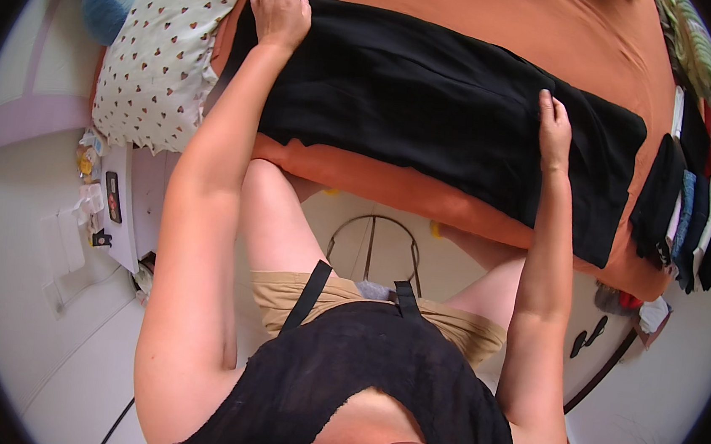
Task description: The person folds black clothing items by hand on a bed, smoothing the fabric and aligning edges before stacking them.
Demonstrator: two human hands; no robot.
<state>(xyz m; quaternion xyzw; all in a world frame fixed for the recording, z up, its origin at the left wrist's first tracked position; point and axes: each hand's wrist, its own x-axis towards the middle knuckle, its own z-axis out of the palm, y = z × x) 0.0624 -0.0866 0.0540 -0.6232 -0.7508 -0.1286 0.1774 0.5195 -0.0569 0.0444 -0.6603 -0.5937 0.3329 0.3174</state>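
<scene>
A long piece of black clothing [405, 93], perhaps folded trousers, lies spread across the orange bed sheet [475, 10]. My left hand [281, 16] is on its far left corner, fingers bent at the edge. Whether they grip the cloth is hidden. Towards the right end, my right hand [554, 131] touches the same garment beside the edge of an upper layer. Its thumb and a finger point away from me. The other fingers are out of sight, so a grip there is unclear.
Left of the garment lies a white heart-patterned pillow [161, 46] with a blue plush toy [111, 1] behind. Folded clothes [679, 218] line the bed's right end. A small bedside table [121, 208] holds a remote control [113, 196]. A metal stool frame [371, 249] shows between my legs.
</scene>
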